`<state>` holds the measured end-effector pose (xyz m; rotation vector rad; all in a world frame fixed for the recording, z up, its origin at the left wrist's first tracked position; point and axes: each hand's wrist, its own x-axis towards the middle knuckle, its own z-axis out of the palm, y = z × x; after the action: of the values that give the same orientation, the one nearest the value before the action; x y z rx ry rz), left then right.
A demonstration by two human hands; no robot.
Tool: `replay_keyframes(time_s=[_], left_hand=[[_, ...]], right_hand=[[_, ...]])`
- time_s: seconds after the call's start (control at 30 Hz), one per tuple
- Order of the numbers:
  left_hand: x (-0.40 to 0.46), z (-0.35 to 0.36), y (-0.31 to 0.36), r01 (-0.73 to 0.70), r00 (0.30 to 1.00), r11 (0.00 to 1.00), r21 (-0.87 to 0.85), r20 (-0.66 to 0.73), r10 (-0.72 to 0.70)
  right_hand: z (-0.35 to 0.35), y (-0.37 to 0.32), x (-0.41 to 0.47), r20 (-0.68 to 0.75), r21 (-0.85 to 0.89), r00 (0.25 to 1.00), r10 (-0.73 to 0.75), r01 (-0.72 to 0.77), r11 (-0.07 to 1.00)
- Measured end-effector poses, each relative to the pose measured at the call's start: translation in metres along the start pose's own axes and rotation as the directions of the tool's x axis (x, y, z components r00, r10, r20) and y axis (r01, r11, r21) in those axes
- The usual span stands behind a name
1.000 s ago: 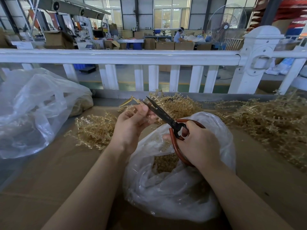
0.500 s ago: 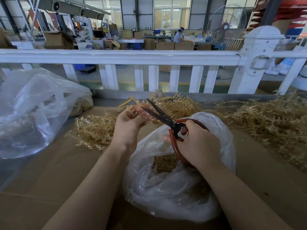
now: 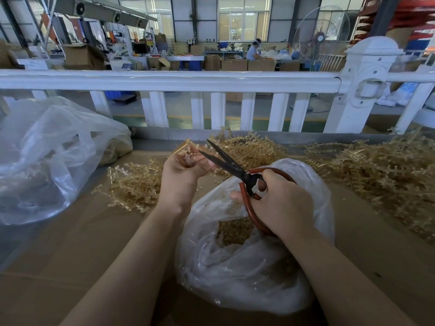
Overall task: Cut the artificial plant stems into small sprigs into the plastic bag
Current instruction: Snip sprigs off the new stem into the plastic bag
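right now, nearest to me, the plastic bag (image 3: 247, 267) sits slumped open on the brown cardboard-covered table (image 3: 70, 267), and down in its mouth lies a small heap of tan cut sprigs (image 3: 231, 231), so some of the job is already done. just above it the right hand (image 3: 282, 205) has its fingers curled through the red loop handles of the scissors (image 3: 235, 169), and the black blades now stand spread apart in a v, wider than they were a second ago, when they lay nearly together. that tells me one snip is finished and the next is being lined up. the left hand (image 3: 186, 170) pinches a short piece of artificial plant stem (image 3: 182, 147) at the blade tips, its end poking out past the fingers; i can't quite tell whether the blades touch it yet. the hand has lifted a little and turned since then. beyond the hands, uncut stems lie in loose piles (image 3: 134, 184) to the left and a far bigger heap (image 3: 388, 175) to the right, so plenty remains. further left a second, larger clear bag (image 3: 47, 161) lies crumpled, with what looks like more tan material at its far end. behind everything runs a white railing (image 3: 169, 81).
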<state>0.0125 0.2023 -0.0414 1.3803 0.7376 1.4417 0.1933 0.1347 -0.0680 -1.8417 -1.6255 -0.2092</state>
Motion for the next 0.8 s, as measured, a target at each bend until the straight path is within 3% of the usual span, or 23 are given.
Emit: replay_keyframes(time_s=[0.37,0.8], left_hand=[[-0.0001,0.0035,0.0046,0.053,0.998,0.988,-0.145,-0.022,-0.056],[-0.0001,-0.0005,0.0043,0.088,0.996,0.987,-0.131,0.004,-0.088]], right_hand=[[-0.0006,0.0008,-0.0018,-0.044,0.003,0.999,-0.027,0.027,1.0],[-0.0024,-0.0029,-0.0029,-0.07,0.009,0.996,-0.063,0.064,0.998]])
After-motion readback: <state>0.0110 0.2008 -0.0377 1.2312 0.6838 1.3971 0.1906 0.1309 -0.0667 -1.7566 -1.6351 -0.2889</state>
